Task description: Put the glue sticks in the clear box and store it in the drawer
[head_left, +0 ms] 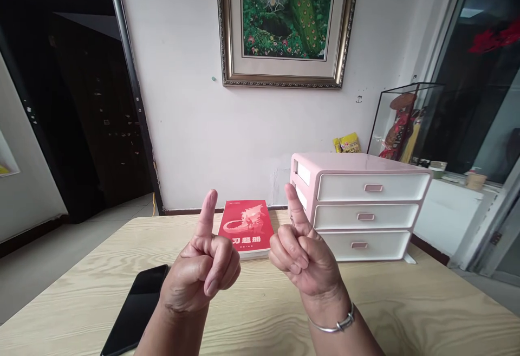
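My left hand (pixel 208 264) is held up above the table, its index finger pointing upward and the thumb and other fingers folded in. To the right, my right hand (pixel 304 247) makes the same shape, and a silver bracelet (pixel 340 325) circles its wrist. Neither hand shows anything in it, and the two are apart. Between and behind them lies a red book (pixel 246 223) with a pale picture on its cover. A black phone (pixel 136 304) lies on the table to the left of my left wrist, partly covered by it.
Behind my right hand, a pink and white three-drawer box (pixel 368 218) stands with its drawers shut. A yellow packet (pixel 348 142) shows behind it. The wooden table (pixel 260 312) reaches toward the wall, where a framed peacock picture (pixel 227 69) hangs. A glass case (pixel 400 125) stands at right.
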A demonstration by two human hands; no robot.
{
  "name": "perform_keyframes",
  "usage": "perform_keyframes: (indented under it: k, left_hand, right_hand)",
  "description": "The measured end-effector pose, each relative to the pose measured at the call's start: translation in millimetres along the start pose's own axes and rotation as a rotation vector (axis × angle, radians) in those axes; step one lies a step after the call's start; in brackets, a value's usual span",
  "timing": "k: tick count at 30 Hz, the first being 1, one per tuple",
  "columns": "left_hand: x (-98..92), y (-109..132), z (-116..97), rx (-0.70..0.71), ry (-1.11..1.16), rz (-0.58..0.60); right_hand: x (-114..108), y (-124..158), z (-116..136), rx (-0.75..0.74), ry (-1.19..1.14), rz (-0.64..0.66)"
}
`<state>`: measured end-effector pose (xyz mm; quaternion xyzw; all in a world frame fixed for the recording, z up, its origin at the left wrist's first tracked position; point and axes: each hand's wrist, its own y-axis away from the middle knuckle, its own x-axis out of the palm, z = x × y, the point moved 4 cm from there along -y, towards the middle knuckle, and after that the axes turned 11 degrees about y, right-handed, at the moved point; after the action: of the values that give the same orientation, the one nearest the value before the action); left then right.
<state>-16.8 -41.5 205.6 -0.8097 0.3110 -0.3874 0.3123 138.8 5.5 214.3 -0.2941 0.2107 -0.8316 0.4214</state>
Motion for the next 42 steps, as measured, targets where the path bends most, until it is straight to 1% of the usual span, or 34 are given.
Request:
perform_keyframes:
  k: [8, 17, 22, 26, 37, 42]
  left_hand:
    - [0.3, -1.2, 0.6, -0.019, 0.000, -0.015]
    - [-1.4, -1.2, 0.1, -0.014, -0.040, -0.022]
    - [-3.9, -1.5, -2.1, -0.006, -0.049, -0.032]
    - [-6.0, -1.4, -4.9, 0.010, -0.044, -0.016]
    - [-6.1, -0.3, -8.3, 0.021, -0.047, -0.018]
    - [-13.2, 1.4, -7.2, 0.012, -0.053, -0.086]
  right_hand:
    - [-3.6, -0.6, 1.6, -0.019, -0.004, -0.037]
    - [-6.2, -2.2, -1.4, -0.004, 0.013, -0.020]
    - [-5.7, -1.3, -0.4, -0.022, 0.017, -0.010]
    - [-5.4, -1.6, -0.2, -0.036, 0.048, 0.003]
    - [-4.1, 1.8, 3.0, -0.066, 0.051, 0.037]
    - [-5.1, 1.4, 1.0, -0.051, 0.020, 0.019]
